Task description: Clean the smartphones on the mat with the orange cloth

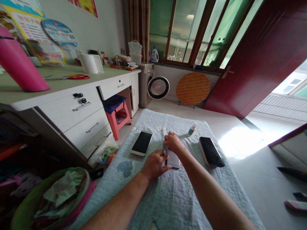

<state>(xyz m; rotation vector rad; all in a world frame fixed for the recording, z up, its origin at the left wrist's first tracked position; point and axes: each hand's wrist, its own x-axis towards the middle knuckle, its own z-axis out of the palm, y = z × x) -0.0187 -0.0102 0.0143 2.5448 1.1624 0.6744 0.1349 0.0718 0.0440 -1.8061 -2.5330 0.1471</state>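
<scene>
A silver phone lies face down in the middle of a pale blue quilted cloth. My left hand is curled against its left edge, gripping it. At the phone's top end my right hand has its fingers bent and pinched on the edge. A gold phone with a dark screen lies to the left. A dark phone stacked on a pinkish one lies to the right. A small spray bottle lies beyond my right hand.
A white desk with drawers runs along the left, with a red stool under it. A green basin of rubbish sits at lower left. A washing machine, a folded round table and a red door stand behind.
</scene>
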